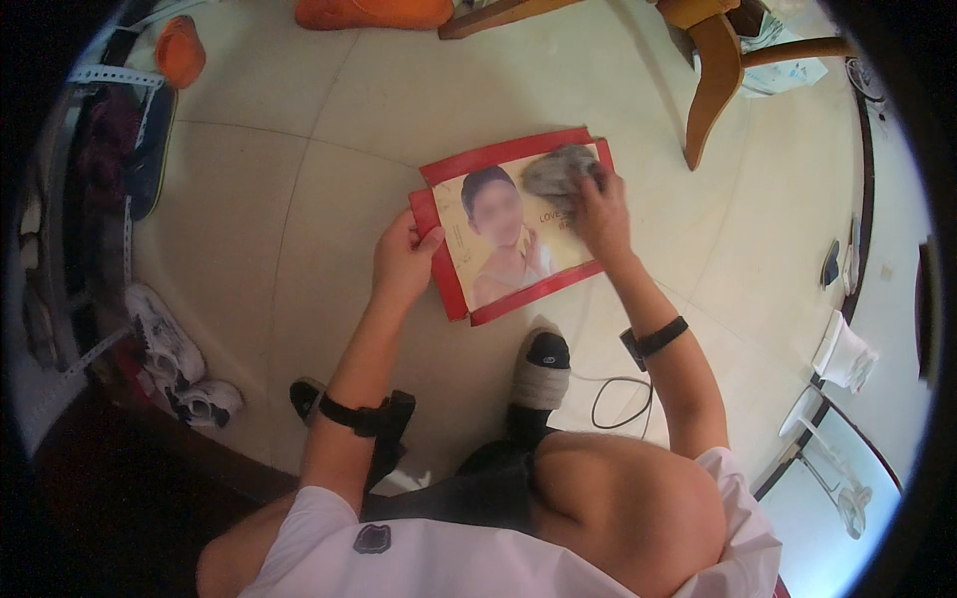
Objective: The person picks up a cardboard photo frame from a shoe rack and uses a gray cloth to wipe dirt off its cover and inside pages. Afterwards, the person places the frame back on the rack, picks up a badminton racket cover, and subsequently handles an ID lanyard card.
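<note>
A rectangular printed picture board (493, 273) with red border flaps is held out in front of me over the tiled floor. It bears a printed portrait on a pale yellow ground and some writing. My left hand (404, 258) grips the red left border, thumb on the front and fingers behind. At the upper right of the board, my right hand (604, 217) holds a crumpled grey cloth (557, 176) against the printed face. The cloth covers part of the print there, and the right hand looks slightly blurred.
A wooden chair leg (710, 90) stands at the upper right, near an orange item (374, 11). White-and-black sneakers (168, 336) lie by a rack (127, 239) on the left. A thin cable (624, 381) loops beside my slippered foot (542, 374). A white fan (848, 501) is at lower right.
</note>
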The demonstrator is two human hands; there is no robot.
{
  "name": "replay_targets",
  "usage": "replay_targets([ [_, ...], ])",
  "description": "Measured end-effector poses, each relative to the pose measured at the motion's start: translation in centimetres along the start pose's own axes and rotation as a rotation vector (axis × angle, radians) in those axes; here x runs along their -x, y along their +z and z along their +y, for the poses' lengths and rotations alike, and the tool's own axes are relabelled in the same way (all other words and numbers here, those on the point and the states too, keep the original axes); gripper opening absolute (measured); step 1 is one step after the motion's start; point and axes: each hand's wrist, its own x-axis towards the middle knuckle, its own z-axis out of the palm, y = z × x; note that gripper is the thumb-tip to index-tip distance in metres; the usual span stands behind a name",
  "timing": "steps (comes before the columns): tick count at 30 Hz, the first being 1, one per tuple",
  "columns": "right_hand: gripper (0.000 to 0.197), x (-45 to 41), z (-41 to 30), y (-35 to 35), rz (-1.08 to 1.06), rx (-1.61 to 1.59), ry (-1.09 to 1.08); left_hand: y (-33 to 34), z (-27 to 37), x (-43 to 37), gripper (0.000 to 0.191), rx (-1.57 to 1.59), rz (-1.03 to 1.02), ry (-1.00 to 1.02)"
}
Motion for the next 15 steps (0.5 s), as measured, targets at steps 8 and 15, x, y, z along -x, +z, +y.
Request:
replay_targets([
  [8,0.021,0.2,2.4,-4.6,-0.074,-0.148,0.507,-6.4,9.8,0.8,0.024,-0.045,-0.131,0.209],
  [15,0.018,1.3,0.2,-9.0,-0.198,-0.764,0.738,-17.7,25.3,8.6,0.027,-0.576,-0.375,0.374],
])
